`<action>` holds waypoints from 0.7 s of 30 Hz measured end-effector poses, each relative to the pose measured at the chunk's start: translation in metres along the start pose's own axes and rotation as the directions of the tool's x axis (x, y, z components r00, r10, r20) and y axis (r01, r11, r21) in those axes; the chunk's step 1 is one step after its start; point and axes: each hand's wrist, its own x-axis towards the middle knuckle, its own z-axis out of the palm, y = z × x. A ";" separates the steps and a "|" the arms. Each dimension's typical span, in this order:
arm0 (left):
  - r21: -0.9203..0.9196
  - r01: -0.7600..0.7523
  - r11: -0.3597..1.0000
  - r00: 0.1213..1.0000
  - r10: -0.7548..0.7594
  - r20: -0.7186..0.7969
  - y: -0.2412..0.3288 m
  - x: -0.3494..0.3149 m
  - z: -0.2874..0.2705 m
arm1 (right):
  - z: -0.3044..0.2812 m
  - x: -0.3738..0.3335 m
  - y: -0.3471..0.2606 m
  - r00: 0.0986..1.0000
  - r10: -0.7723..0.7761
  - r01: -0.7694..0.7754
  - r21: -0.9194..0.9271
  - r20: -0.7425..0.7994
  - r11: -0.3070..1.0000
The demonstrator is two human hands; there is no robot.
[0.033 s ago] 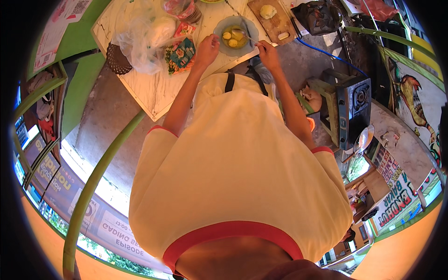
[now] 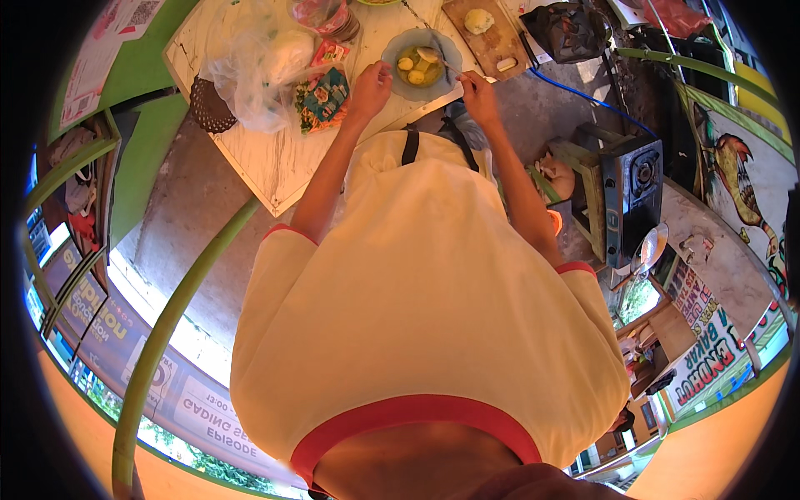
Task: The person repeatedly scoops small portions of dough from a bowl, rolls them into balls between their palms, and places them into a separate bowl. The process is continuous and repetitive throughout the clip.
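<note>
A scalloped blue-grey bowl [image 2: 402, 42] stands near the table's front edge. In it are raw eggs [image 2: 417, 73], several yellow yolks in a clear yellowish liquid. My right hand [image 2: 477, 85] is closed on the handle of a spoon [image 2: 429, 55], at the bowl's right rim. The spoon's head lies inside the bowl toward its far right side. At the left rim, my left hand [image 2: 373, 83] has its fingers curled against the bowl.
Left on the table [image 2: 250, 167] are a clear plastic bag [image 2: 250, 75], a green packet [image 2: 325, 96] over chopped vegetables and a red packet [image 2: 330, 52]. A cutting board [image 2: 487, 42] with pale pieces lies to the right. Farther right is a gas stove [image 2: 633, 183].
The spoon's head has shifted slightly within the bowl and its pale inside shows more plainly. Both hands stay nearly in place.
</note>
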 end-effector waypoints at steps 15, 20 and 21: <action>0.035 0.035 0.999 0.999 -0.036 0.039 0.000 0.008 -0.007 | 0.016 0.014 -0.013 0.997 0.004 -0.007 -0.040 -0.074 0.999; 0.013 0.046 0.999 0.998 -0.046 0.036 0.005 0.007 -0.008 | 0.023 0.019 0.004 0.989 -0.059 0.034 -0.183 -0.132 0.983; 0.010 0.040 0.999 0.999 -0.041 0.033 0.006 0.007 -0.008 | 0.024 0.020 0.011 0.988 -0.062 0.033 -0.197 -0.141 0.980</action>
